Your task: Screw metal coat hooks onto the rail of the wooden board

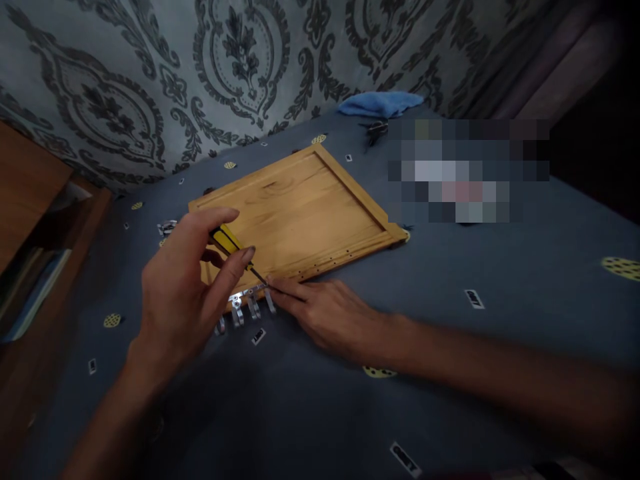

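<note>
A framed wooden board (300, 213) lies flat on a blue-grey cloth. Against its near edge sits a metal strip with several hooks (245, 305). My left hand (185, 293) is closed around a yellow-and-black screwdriver (231, 245), whose tip meets the right end of the hook strip. My right hand (325, 310) lies low on the cloth, its fingertips pressed together against that same end of the strip, right by the screwdriver tip. Whether a screw is under the tip is too small to see.
A blue rag (380, 103) and a dark tool (374, 128) lie at the back by the patterned wall. Another metal piece (167, 228) rests left of the board. A wooden shelf with books (35, 267) stands at the left. A blurred patch sits right of the board.
</note>
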Demonstrator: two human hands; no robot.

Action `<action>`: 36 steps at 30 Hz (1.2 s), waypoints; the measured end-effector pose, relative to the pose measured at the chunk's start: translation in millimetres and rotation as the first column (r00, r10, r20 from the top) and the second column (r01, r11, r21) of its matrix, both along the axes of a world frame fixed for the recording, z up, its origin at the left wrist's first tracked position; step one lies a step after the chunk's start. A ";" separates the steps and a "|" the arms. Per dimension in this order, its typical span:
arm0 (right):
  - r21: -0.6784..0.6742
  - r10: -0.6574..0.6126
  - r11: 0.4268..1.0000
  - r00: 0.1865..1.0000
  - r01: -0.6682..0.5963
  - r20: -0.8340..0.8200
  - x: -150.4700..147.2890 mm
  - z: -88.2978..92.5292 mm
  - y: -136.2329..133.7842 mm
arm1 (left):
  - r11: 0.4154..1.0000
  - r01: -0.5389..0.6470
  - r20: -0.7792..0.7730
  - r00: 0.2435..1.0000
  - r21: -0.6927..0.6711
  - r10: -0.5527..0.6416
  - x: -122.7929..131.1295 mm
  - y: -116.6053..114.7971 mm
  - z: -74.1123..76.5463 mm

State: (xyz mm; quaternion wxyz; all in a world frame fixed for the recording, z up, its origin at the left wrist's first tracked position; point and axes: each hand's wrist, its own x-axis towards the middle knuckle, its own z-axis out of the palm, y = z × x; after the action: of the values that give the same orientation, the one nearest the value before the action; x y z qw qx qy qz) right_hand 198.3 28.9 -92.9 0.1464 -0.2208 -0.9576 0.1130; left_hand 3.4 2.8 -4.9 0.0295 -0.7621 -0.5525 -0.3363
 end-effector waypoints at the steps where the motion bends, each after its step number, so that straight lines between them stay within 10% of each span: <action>1: 0.000 -0.004 1.000 1.000 0.004 0.010 -0.1 0.5 0.0 | 1.000 -0.001 -0.009 1.000 0.022 0.001 -0.3 -0.2 -0.8; 36: 0.000 0.012 1.000 1.000 -0.012 -0.010 0.8 0.5 0.1 | 1.000 0.015 0.075 0.997 0.006 -0.016 -3.2 -4.3 -0.1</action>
State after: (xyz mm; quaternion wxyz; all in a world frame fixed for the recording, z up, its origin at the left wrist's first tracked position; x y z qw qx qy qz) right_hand 199.0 29.0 -92.4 0.1505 -0.2146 -0.9582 0.1148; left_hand 0.2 -1.4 -5.0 0.0081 -0.7531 -0.5464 -0.3663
